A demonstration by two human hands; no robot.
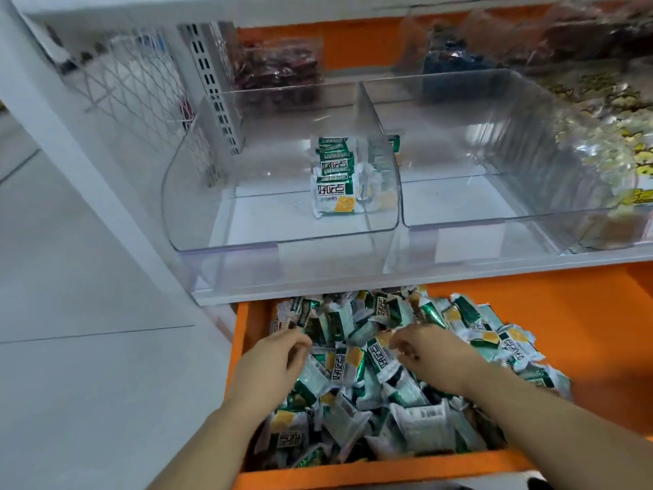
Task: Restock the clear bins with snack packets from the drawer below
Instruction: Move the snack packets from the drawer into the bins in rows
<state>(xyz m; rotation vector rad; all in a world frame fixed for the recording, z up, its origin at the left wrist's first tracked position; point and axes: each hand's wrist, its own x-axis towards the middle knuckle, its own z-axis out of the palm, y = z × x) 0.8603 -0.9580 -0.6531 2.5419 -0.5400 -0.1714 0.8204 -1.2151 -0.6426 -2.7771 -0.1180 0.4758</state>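
below, fingers [300, 343] among packets [353, 362], drawer [583, 330]

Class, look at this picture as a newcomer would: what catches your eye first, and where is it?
The orange drawer at the bottom, heaped with green snack packets, stands out first, with the left hand and right hand reaching into the heap. Above it, the left clear bin holds only a short row of packets.

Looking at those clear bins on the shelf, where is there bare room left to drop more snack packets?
The right clear bin looks bare from its divider wall to the popcorn-like bags. The left clear bin is bare left of and in front of its small stack of packets, which sits against the divider. The drawer is crowded with packets, both hands in it.
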